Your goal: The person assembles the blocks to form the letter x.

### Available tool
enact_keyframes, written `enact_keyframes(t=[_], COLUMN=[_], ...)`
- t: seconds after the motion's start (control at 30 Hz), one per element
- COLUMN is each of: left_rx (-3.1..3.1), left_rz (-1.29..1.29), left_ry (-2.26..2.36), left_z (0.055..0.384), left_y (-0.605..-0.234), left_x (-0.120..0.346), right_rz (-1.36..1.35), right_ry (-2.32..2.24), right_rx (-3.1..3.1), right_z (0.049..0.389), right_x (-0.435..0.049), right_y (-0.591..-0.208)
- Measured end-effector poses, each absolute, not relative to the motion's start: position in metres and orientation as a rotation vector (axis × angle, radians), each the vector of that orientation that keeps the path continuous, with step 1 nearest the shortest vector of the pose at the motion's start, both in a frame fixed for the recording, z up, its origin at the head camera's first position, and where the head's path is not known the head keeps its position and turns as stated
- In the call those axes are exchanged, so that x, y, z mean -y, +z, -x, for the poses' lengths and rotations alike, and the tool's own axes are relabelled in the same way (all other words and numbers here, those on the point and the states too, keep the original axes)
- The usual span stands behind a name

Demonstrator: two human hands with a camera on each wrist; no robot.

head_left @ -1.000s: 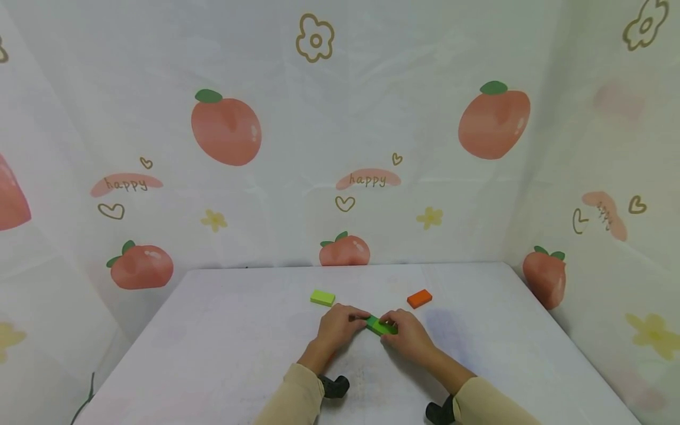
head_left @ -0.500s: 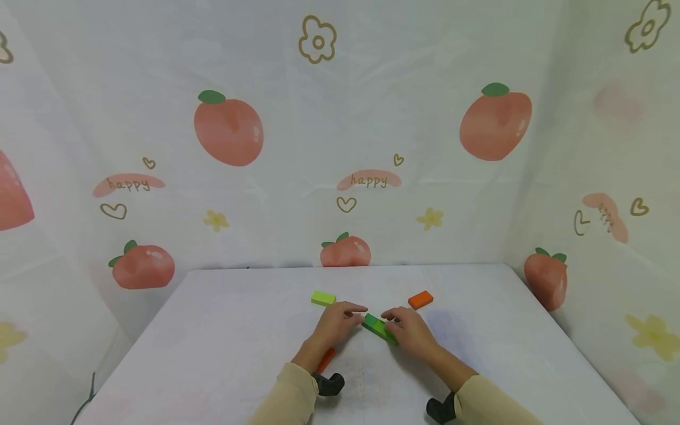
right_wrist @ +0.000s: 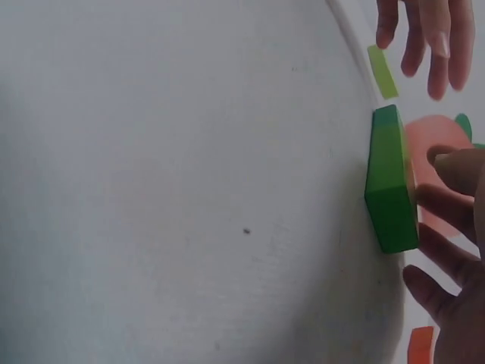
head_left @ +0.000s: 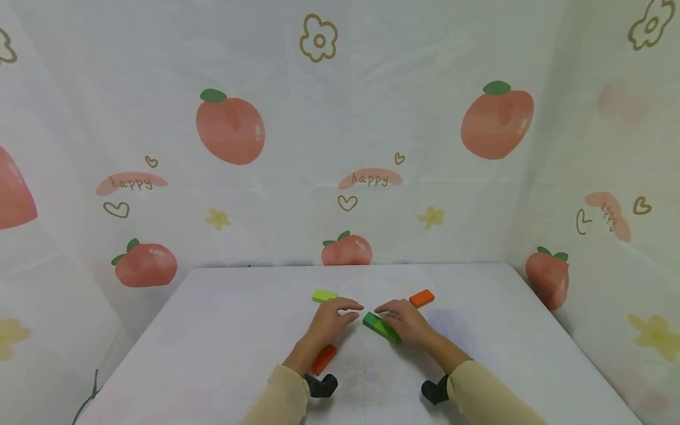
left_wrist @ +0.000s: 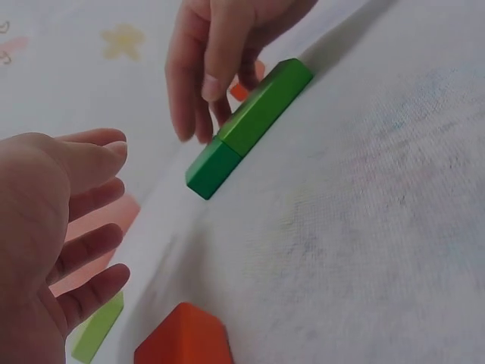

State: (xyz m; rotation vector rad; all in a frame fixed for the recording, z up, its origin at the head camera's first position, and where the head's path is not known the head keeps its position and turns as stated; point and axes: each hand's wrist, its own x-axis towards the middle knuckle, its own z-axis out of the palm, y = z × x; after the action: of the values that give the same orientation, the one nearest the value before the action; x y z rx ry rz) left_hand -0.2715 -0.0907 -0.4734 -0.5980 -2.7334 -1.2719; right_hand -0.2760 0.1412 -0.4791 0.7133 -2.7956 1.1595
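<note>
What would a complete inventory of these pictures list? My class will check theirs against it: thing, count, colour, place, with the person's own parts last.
dark green block: 1, dark green, end to end with the bright green block
bright green block: 1, bright green, beside the right hand
lime block: 1, yellow-green, beyond the left hand
far orange block: 1, orange, beyond the right hand
near orange block: 1, red-orange, beside the left forearm
table: 1, white, under the blocks
backdrop: white, printed with fruit, flowers, hearts and "happy", around the table
wrist devices: 2, black, one at each wrist
sleeves: 2, beige, on the forearms
hands: 2, bare, over the table
</note>
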Motion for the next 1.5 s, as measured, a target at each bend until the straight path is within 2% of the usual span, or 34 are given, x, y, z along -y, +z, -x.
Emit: enact_keyframes(t=[0.57,0.87,1.5], left_rx=[2.715,2.729,2.747], left_rz=[0.630,0.623,0.693], left_ry=[-1.340,-1.267,-1.152], left_z=[0.255,0.250,0.235], left_y=[-0.468,-0.470,-0.467], left_x=[0.106,0.113,0.131], right_rz=[-1.099,-0.975,-0.940], right_ry=[1.122,1.079,1.107], right_rx=[2.679,2.730,2.735], right_z=[0.284,0.279,0.277], right_x=[-0.149,-0.149,-0.149], right_y=[-0.488,-0.491,-0.492])
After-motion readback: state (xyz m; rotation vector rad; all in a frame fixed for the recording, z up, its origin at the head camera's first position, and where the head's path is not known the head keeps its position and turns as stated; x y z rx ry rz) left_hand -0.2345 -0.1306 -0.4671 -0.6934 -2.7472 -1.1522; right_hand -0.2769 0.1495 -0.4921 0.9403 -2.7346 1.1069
